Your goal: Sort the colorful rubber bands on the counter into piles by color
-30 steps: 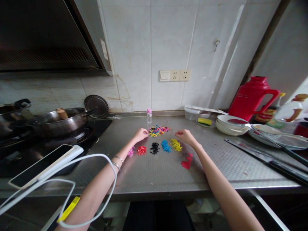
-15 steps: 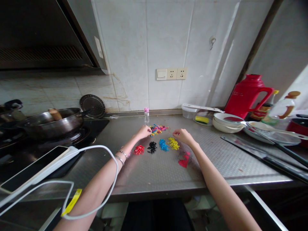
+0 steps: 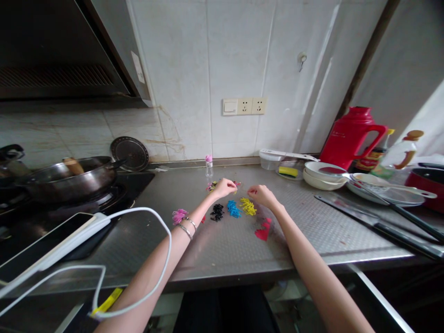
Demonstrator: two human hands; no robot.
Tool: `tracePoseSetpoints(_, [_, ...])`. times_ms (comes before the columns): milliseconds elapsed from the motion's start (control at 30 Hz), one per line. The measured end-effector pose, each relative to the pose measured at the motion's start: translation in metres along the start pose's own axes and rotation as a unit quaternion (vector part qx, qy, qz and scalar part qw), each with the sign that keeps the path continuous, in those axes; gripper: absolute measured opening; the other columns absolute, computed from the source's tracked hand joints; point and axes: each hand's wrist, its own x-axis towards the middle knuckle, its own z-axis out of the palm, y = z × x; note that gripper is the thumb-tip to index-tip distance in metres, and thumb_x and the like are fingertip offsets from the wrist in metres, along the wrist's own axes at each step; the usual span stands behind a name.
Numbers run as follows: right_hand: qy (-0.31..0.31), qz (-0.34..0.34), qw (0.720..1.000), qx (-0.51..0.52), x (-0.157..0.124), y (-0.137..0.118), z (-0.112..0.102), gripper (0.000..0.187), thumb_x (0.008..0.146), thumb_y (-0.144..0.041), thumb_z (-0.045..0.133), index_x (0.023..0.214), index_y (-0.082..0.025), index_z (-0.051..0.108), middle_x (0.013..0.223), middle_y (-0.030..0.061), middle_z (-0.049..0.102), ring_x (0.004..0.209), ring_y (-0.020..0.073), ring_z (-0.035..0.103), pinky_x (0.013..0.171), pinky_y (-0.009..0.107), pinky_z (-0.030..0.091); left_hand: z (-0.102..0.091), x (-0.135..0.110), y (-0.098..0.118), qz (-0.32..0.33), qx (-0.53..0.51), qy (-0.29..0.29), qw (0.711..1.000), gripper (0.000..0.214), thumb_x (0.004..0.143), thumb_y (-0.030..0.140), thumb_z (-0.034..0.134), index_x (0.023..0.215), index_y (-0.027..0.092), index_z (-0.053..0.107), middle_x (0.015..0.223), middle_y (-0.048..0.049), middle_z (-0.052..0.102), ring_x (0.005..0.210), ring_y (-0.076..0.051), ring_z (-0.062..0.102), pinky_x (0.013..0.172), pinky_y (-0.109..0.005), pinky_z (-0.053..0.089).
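My left hand is pinched over the mixed pile of small multicoloured pieces, partly hiding it. A small yellow piece shows at its fingertips. My right hand is closed in a pinch just behind the yellow pile; whatever its fingers hold is hidden. In a row lie a blue pile, a black pile, a red pile mostly covered by my left forearm, and a pink pile. A flat red piece lies nearer me, beside my right forearm.
A small pink-capped bottle stands by the wall. Left are a pan on the stove, plus a phone with a white cable looping over my left forearm. Right stand bowls, a red thermos and a long knife.
My left hand has moved right across the mixed pile, towards my right hand, and a yellow piece now shows at its fingertips. Its forearm uncovers the pink pile and covers most of the red one.
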Motion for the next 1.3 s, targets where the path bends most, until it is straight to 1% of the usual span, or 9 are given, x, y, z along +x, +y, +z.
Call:
tracePoseSetpoints(200, [0.0,0.001,1.0,0.005,-0.002,-0.001,-0.004,0.025,0.075,-0.032,0.048,0.085,-0.023,0.069,0.082,0.0041,0.068,0.077,0.015,0.059,0.061,0.018,0.037,0.032,0.004,0.019,0.015,0.012,-0.046,0.999,0.022,0.067,0.023,0.058,0.077,0.008,0.069,0.068,-0.006,0.066,0.061,-0.014,0.055,0.059,-0.022,0.041])
tracePoseSetpoints(367, [0.002,0.003,1.0,0.002,-0.003,-0.001,-0.006,0.025,0.074,-0.033,0.048,0.085,-0.023,0.069,0.081,0.0043,0.068,0.076,0.0152,0.059,0.058,0.019,0.035,0.033,0.003,0.015,0.021,-0.005,-0.043,0.999,0.033,0.072,0.036,0.055,0.085,0.007,0.067,0.067,-0.0072,0.065,0.059,-0.013,0.055,0.057,-0.022,0.04])
tracePoseSetpoints(467, [0.005,0.01,1.0,-0.002,-0.004,0.0,-0.006,0.026,0.075,-0.033,0.047,0.084,-0.023,0.069,0.081,0.004,0.068,0.075,0.0148,0.059,0.057,0.019,0.035,0.014,-0.001,0.002,-0.017,-0.023,-0.036,0.999,0.035,0.074,0.037,0.053,0.087,0.007,0.066,0.065,-0.0065,0.064,0.055,-0.012,0.054,0.054,-0.021,0.04])
tracePoseSetpoints(600, [0.003,0.012,1.0,-0.007,-0.004,0.0,-0.005,0.025,0.074,-0.032,0.047,0.084,-0.022,0.068,0.082,0.0039,0.068,0.075,0.0145,0.059,0.057,0.018,0.035,-0.031,-0.015,-0.021,-0.069,-0.028,0.006,0.997,0.031,0.073,0.033,0.053,0.083,0.007,0.066,0.066,-0.0061,0.063,0.054,-0.01,0.051,0.049,-0.019,0.037])
tracePoseSetpoints(667, [0.001,0.012,1.0,-0.009,-0.004,-0.001,-0.006,0.026,0.075,-0.032,0.047,0.084,-0.022,0.068,0.082,0.0041,0.068,0.075,0.0147,0.059,0.058,0.018,0.035,-0.057,-0.026,-0.032,-0.098,-0.021,0.03,0.994,0.029,0.072,0.031,0.053,0.078,0.006,0.066,0.058,-0.0045,0.06,0.05,-0.009,0.048,0.046,-0.018,0.034])
tracePoseSetpoints(767, [0.002,0.01,1.0,-0.012,-0.004,-0.002,-0.006,0.026,0.074,-0.031,0.046,0.085,-0.023,0.068,0.083,0.004,0.068,0.077,0.0156,0.059,0.058,0.019,0.036,-0.093,-0.047,-0.049,-0.154,-0.007,0.035,0.987,0.028,0.071,0.033,0.053,0.075,0.008,0.066,0.049,-0.0003,0.053,0.043,-0.006,0.04,0.041,-0.017,0.027])
tracePoseSetpoints(900, [-0.003,0.013,1.0,-0.012,-0.003,-0.003,-0.006,0.026,0.074,-0.032,0.047,0.086,-0.023,0.069,0.084,0.0042,0.068,0.079,0.0164,0.059,0.059,0.019,0.037,-0.125,-0.074,-0.068,-0.24,0.006,0.043,0.97,0.029,0.068,0.034,0.055,0.079,0.01,0.066,0.051,0.0011,0.052,0.037,-0.004,0.031,0.037,-0.017,0.018])
tracePoseSetpoints(1067, [-0.013,0.018,1.0,-0.006,-0.002,-0.003,-0.004,0.026,0.074,-0.034,0.049,0.088,-0.023,0.069,0.084,0.0048,0.068,0.079,0.0161,0.059,0.061,0.019,0.038,-0.136,-0.09,-0.082,-0.297,-0.004,0.073,0.952,0.028,0.065,0.034,0.057,0.081,0.011,0.065,0.054,0.0017,0.05,0.036,-0.003,0.029,0.036,-0.018,0.014])
tracePoseSetpoints(1300, [-0.008,-0.014,0.999,0.033,0.002,-0.007,0.005,0.025,0.073,-0.033,0.051,0.086,-0.022,0.068,0.081,0.0035,0.068,0.073,0.0146,0.06,0.061,0.019,0.04,-0.134,-0.093,-0.082,-0.305,-0.019,0.083,0.949,0.026,0.066,0.031,0.055,0.082,0.012,0.064,0.055,0.0019,0.05,0.036,-0.003,0.029,0.036,-0.018,0.013])
